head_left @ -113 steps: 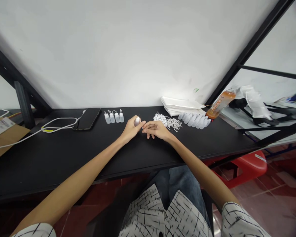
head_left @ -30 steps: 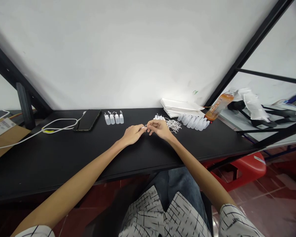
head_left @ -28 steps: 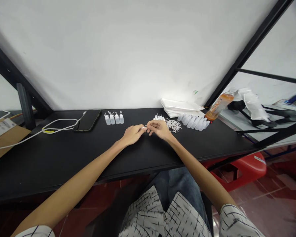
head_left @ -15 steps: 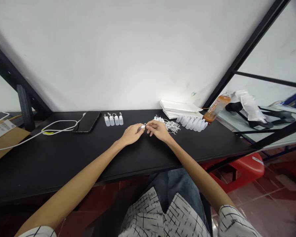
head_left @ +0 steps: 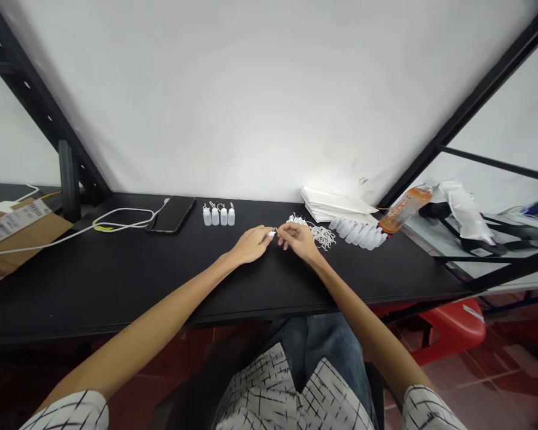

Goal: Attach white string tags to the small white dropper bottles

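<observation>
My left hand (head_left: 253, 243) is closed around a small white bottle (head_left: 271, 233), whose top shows between thumb and fingers. Close beside it on the right, my right hand (head_left: 297, 237) has its fingertips pinched near the bottle's top; what they hold is too small to make out. Several small bottles with looped cords (head_left: 219, 215) stand upright in a row to the left. Just right of my right hand lies a pile of white cords (head_left: 323, 236), with small white pieces (head_left: 296, 219) behind the hand. Several bottles without cords (head_left: 357, 233) lie farther right.
Black table (head_left: 130, 286) against a white wall. On it are a phone (head_left: 172, 214), a white cable (head_left: 125, 224), a cardboard box (head_left: 27, 233), white sheets (head_left: 336, 206) and an orange bottle (head_left: 404, 209). A red stool (head_left: 457, 325) stands below at the right.
The camera view has shifted, so the table items appear farther right. Both hands remain together at the small bottle, with a slight gap now between the right fingertips and its top.
</observation>
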Available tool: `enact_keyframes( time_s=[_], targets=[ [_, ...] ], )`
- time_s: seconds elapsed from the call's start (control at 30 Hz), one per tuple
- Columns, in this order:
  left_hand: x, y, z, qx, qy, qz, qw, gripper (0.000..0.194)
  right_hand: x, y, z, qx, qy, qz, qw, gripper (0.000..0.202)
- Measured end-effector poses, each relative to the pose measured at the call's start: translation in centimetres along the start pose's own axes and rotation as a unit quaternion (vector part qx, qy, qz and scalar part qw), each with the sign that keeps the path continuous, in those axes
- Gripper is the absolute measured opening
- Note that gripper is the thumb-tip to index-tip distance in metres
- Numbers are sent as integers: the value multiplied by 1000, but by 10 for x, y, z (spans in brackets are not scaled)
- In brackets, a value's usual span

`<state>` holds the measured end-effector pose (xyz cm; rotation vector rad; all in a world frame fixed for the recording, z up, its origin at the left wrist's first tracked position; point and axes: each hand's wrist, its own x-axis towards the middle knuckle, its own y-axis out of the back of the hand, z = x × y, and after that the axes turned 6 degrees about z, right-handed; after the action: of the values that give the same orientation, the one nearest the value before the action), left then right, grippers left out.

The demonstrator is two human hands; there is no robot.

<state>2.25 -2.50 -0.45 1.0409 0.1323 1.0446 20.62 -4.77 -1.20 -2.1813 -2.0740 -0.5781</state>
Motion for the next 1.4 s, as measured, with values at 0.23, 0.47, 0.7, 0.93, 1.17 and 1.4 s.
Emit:
enact_keyframes(
  time_s=[0.23,0.47,0.7,0.93,1.17,1.4],
  targets=[
    [2,-1,3,-28,-33,33,999,31,-2,-3,-9,10,20,34,999,36],
    [0,13,9,3,-42,49,998,35,4,-14,-14,34,28,94,995,33],
    [3,52,1,9,-6,262,965,35,43,-41,-25,-90,95,137,982,24],
    [6,92,-28,-47,122,489,863,44,63,-78,-34,-367,173,113,907,16],
    [8,97,-45,-50,168,517,838,47,65,-87,-32,-400,160,87,898,17],
    [8,92,-38,-29,147,512,846,46,64,-88,-27,-382,169,81,905,16]
  ],
)
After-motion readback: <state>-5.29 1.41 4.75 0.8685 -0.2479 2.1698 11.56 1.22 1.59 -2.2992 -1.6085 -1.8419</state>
